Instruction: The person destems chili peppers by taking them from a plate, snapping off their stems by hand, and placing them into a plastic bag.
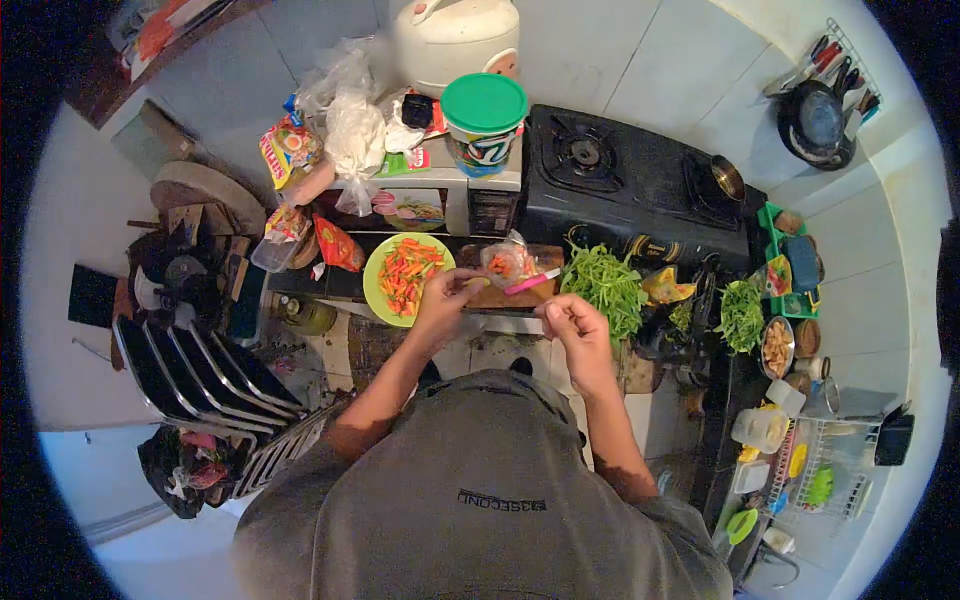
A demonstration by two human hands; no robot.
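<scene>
My left hand (452, 298) is pinched at the fingertips over the left part of a brown cutting board (545, 259), holding a small yellowish-green piece too small to name. Right of it, my right hand (580, 335) has its fingers curled together near the board's front edge; what it grips, if anything, is hidden. Between the hands lies a slim pink tool with a white end (528, 284). Behind that, a clear plastic bag (512, 260) holds orange-red bits. A lime-green plate (374, 285) beside my left hand carries cut red, orange and green strips (408, 270).
Leafy greens (605, 285) sit right of the board, in front of a black gas stove (640, 180). Behind the board stand a green-lidded tub (484, 105) and a white rice cooker (455, 45). Stacked chairs (200, 375) are at left, a dish rack (825, 465) at right.
</scene>
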